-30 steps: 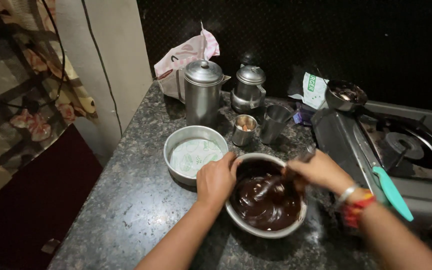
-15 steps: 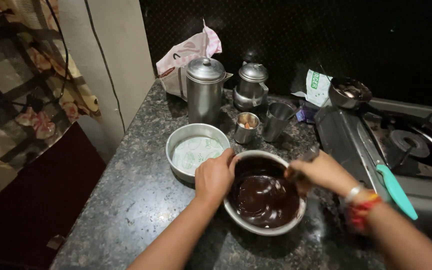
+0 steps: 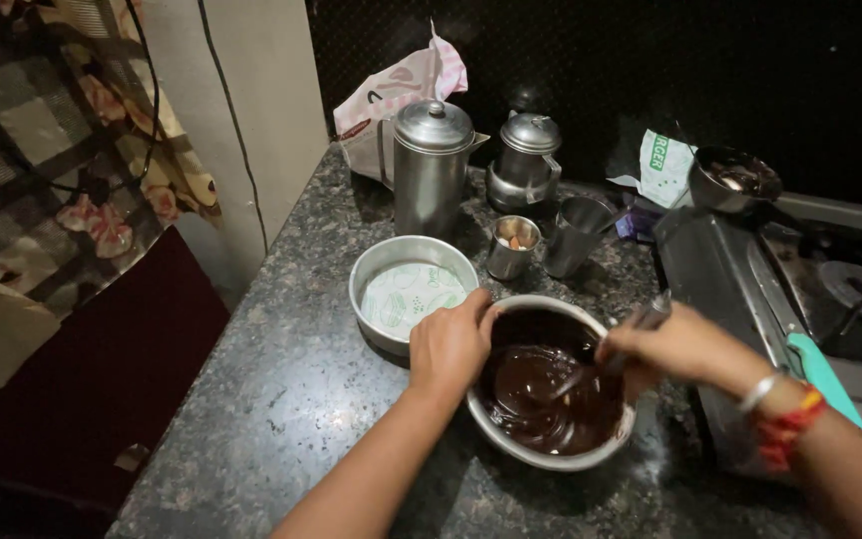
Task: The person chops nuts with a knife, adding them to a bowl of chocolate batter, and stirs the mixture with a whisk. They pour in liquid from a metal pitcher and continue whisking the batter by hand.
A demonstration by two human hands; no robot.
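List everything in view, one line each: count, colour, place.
mixing bowl: one, steel, holding dark brown batter, front of counter
stirring tool: one, metal, in the batter
round tin: one, silver, pale paper liner, left of bowl
tall lidded pot: one, steel, back of counter
small lidded pot: one, steel, beside the tall one
tumblers: two, steel, behind bowl
bag: one, pink and white, back corner
small pan: one, dark, on stove
stove: one, grey, right
counter: one, speckled black
left hand: on bowl rim
right hand: gripping stirring tool
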